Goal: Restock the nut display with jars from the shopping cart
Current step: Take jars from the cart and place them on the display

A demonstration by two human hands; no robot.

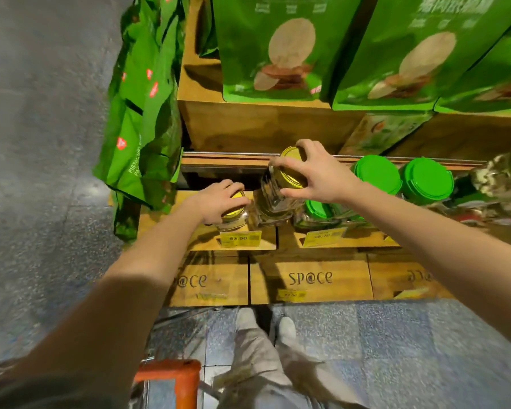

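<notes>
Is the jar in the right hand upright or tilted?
Tilted: held by the right hand, the jar shows its side wall below the yellow lid.

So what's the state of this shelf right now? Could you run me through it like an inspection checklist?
Surface: wooden display shelf, with price tags on its front edge.
Job's things: two yellow-lidded jars. The left jar stands on the shelf and the right jar is tilted beside it. The orange cart handle is at the bottom edge.
Clutter: green-lidded jars to the right.
Hands: left hand grips the left jar's lid; right hand grips the right jar's lid.
Cables: nothing seen.
Surroundings: green snack packs above, green bags hanging at left, speckled floor.
</notes>
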